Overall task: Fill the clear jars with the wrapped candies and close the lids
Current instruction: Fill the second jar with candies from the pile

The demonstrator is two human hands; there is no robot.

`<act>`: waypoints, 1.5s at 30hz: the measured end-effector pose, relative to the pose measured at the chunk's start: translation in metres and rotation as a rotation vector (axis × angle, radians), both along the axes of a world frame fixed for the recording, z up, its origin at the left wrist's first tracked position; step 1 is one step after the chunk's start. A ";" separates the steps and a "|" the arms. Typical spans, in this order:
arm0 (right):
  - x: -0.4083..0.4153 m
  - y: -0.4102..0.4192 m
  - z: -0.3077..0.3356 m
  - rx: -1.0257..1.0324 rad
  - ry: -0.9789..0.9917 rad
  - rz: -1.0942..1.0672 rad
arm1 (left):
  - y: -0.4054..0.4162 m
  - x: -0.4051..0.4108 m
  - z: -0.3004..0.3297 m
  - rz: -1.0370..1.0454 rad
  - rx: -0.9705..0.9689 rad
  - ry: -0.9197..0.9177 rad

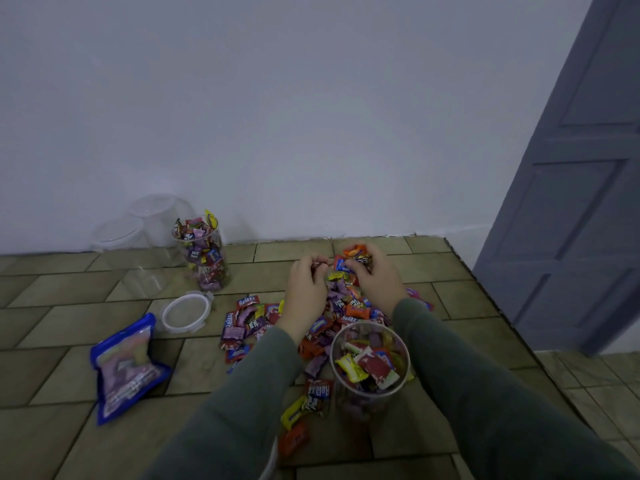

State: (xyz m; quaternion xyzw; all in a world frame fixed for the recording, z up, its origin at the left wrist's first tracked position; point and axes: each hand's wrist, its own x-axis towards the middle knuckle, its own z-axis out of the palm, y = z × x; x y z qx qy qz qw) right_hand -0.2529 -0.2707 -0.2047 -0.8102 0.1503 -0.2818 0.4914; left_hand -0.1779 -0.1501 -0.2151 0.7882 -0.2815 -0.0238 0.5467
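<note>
My grey-green sleeves (485,393) reach forward from the bottom of the view, and between them, at about 5 o'clock from the middle, stands a clear round plastic jar (370,367) with no lid on, filled nearly to its rim with wrapped candies. Just beyond it, toward 12 o'clock, a loose heap of bright wrapped candies (311,323) in purple, red, orange and yellow spreads over the tan tiled floor (69,427). My right hand (375,277) is curled round a clump of candies at the far edge of the heap, orange and blue wrappers showing above my fingers. My left hand (308,282) sits just beside it with fingers bent and pinching something small; I cannot tell what. At 9 o'clock a second clear jar (204,258), open and heaped full, stands near the pale wall (311,116), with empty clear lidded containers (152,223) behind it. A white-rimmed round lid (185,313) lies flat on the floor near that jar, and a blue plastic candy bag (126,365) lies at 8 o'clock. A grey panelled door (571,202) stands at 3 o'clock.
</note>
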 end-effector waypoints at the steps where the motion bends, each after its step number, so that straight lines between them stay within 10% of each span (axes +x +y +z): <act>1: -0.003 0.002 0.003 0.062 -0.031 0.001 | 0.003 -0.004 0.004 0.001 -0.039 0.020; 14: -0.057 0.040 0.059 0.988 -0.393 -0.141 | 0.038 -0.069 0.041 -0.049 -0.426 0.134; 45: -0.084 0.069 0.054 1.033 -0.563 -0.100 | 0.044 -0.095 0.028 -0.389 -0.568 0.160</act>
